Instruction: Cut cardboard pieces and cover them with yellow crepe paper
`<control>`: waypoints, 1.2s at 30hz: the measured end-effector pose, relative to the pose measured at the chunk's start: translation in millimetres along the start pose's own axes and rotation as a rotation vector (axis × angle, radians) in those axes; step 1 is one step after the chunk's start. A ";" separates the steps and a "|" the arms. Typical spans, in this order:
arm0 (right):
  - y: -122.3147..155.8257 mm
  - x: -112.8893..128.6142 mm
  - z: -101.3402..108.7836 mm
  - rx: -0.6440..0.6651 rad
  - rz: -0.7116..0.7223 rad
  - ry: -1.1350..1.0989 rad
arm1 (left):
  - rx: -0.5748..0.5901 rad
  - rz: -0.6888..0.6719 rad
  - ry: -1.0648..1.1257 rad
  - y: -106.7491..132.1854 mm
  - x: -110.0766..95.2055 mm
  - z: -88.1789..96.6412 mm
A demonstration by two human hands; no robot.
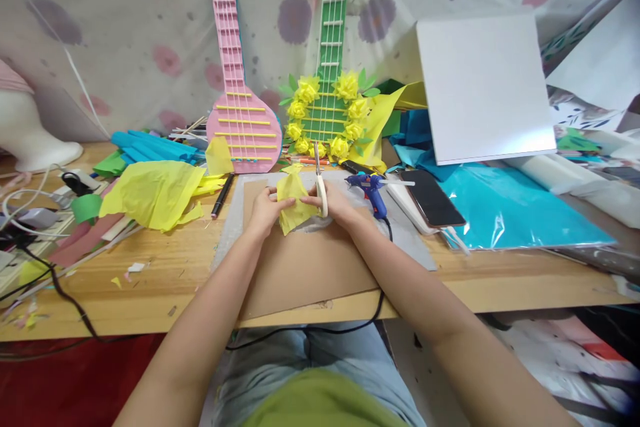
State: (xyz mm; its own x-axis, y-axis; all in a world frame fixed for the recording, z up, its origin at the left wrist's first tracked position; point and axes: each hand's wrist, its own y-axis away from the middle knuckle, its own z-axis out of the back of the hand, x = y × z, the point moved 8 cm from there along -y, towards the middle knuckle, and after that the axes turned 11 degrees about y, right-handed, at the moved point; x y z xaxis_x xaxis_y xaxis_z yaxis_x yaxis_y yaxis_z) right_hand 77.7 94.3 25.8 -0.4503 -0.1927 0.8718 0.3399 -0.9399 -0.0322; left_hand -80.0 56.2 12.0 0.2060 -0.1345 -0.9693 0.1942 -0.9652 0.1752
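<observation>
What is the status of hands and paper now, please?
Left hand grips yellow tissue paper. Right hand holds scissors, blades up. Glue gun close right.

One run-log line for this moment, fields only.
left hand: holds yellow crepe paper piece | right hand: grips white-handled scissors | beneath: brown cardboard sheet

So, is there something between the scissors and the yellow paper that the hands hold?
Nothing visible. The right hand holds the scissors directly beside the yellow paper, which the left hand grips over the cardboard. The glue gun lies off to the right.
</observation>
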 end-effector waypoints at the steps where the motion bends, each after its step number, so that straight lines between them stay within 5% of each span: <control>1: -0.6 -1.8 1.5 -0.022 -0.012 0.054 | -0.005 -0.001 0.017 0.6 1.3 1.1; 8: 0.0 -10.7 8.0 -0.124 -0.127 0.042 | 0.115 -0.007 0.173 11.1 4.6 -2.2; 13: 5.0 -10.8 15.8 -0.233 -0.095 -0.182 | 0.012 -0.085 0.249 3.5 8.7 9.8; 19: 7.6 -8.0 -6.6 -0.044 -0.068 -0.246 | -0.161 -0.203 0.320 4.0 4.4 19.6; 26: 9.7 -5.7 -4.2 -0.043 -0.048 -0.125 | -0.033 -0.056 0.352 4.9 8.8 8.1; 30: 14.2 -1.9 -4.8 0.012 -0.025 -0.100 | -0.118 -0.120 0.324 2.4 8.5 16.6; 36: 15.5 -9.4 -0.3 -0.092 -0.111 -0.306 | -0.152 -0.119 0.333 3.0 10.2 18.8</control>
State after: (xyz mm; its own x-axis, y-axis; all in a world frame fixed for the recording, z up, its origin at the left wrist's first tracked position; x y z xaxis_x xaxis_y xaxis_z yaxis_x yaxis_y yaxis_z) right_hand 87.0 81.5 17.0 -0.2072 -0.0076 0.9783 0.2206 -0.9746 0.0391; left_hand -95.4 47.7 -0.6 0.4684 0.0811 -0.8798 0.3705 -0.9220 0.1123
